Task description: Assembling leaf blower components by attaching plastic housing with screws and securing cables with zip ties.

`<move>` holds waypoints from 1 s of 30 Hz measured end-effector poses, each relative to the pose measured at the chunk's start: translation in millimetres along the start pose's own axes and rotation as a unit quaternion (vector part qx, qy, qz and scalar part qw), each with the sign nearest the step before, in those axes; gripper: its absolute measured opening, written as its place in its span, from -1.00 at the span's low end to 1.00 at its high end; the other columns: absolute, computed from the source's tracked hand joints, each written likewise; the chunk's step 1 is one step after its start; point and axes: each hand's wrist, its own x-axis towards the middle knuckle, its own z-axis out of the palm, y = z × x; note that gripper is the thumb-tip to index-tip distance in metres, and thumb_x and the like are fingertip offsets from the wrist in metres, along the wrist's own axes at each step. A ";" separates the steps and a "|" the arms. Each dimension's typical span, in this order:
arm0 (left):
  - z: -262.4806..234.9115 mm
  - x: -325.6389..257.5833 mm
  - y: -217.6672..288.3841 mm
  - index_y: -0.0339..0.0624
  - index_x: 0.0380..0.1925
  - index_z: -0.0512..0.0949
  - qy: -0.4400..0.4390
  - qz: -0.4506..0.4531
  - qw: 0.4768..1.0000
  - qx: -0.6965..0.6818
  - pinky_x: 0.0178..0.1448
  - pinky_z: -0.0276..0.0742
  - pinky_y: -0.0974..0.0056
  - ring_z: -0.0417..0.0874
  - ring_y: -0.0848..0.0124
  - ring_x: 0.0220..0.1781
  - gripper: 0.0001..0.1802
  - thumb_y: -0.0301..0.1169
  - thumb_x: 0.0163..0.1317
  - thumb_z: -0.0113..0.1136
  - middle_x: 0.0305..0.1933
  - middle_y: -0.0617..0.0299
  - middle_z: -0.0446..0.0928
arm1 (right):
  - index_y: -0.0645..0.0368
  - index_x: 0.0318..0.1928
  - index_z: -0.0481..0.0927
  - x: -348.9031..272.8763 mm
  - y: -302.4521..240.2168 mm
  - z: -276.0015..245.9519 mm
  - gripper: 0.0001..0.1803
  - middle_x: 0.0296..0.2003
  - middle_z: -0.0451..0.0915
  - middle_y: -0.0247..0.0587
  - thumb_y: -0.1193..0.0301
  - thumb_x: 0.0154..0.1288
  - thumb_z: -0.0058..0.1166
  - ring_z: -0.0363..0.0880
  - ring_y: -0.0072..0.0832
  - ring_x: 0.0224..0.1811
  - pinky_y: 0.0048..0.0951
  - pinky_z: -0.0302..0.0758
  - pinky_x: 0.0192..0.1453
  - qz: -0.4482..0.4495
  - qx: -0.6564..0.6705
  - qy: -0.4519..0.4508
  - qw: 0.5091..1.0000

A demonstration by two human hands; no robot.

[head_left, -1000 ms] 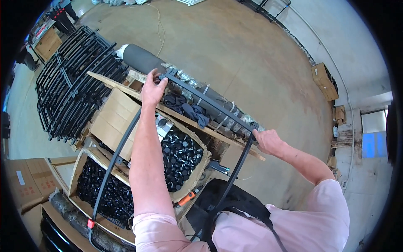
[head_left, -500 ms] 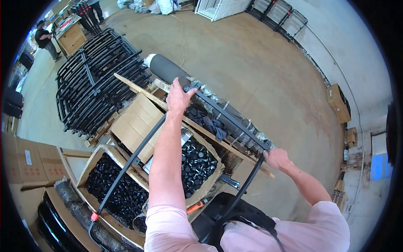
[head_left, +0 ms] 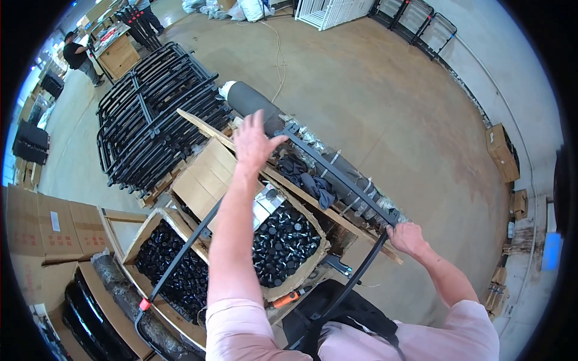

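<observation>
A black metal tube frame [head_left: 343,177] with a red clip [head_left: 144,304] on one leg spans the space before me. At its right corner, my right hand [head_left: 407,238] is closed around the tube. My left hand [head_left: 255,143] hovers by the far left corner, with fingers spread and nothing in them; the thumb points toward that corner. Below the frame, one cardboard box [head_left: 323,248] holds many black knob-like parts with metal studs [head_left: 288,242]. A second box [head_left: 131,268] holds small glossy black parts [head_left: 171,256]. My left forearm hides part of the frame and boxes.
An orange-handled tool [head_left: 290,298] and a dark power tool [head_left: 337,265] lie near my body. A wooden plank [head_left: 355,227] and a wrapped grey roll [head_left: 250,99] lie beyond the boxes. Black frames [head_left: 153,102] are stacked far left, near a person [head_left: 77,55].
My left hand has let go of the frame's left corner and spread its fingers. My right hand stays on its corner. The whole view has shifted slightly.
</observation>
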 end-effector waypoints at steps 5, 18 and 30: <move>-1.1 -19.1 -105.1 -0.29 0.18 0.52 0.066 -0.218 0.966 0.123 0.10 0.66 -0.04 0.73 0.03 -0.02 -0.33 -0.02 0.29 0.47 -0.03 -0.06 0.62 | 0.26 -0.43 0.77 7.0 -9.9 -6.0 -0.33 -0.43 0.74 0.18 0.01 0.61 -0.15 0.78 0.11 -0.28 0.12 0.67 -0.04 -0.008 0.029 0.013 0.999; -32.2 12.9 -101.0 -0.23 0.00 0.57 -0.167 -0.124 0.968 0.142 0.07 0.72 -0.08 0.79 -0.04 0.00 -0.40 0.15 0.46 0.21 -0.03 -0.10 0.71 | 0.30 -0.40 0.77 -1.2 -4.1 -4.3 -0.36 -0.40 0.74 0.22 0.02 0.60 -0.10 0.78 0.12 -0.24 0.09 0.66 -0.02 -0.024 0.049 0.030 0.998; 17.9 38.8 14.9 -0.24 -0.20 0.78 -0.323 0.040 0.944 0.051 0.16 0.71 -0.01 0.81 0.03 0.07 -0.46 0.09 0.41 0.27 -0.09 -0.12 0.78 | 0.28 -0.24 0.60 -14.7 4.5 -9.5 -0.61 -0.38 0.74 0.19 0.13 0.43 0.19 0.77 0.12 -0.25 0.08 0.64 -0.09 -0.094 0.052 0.102 0.989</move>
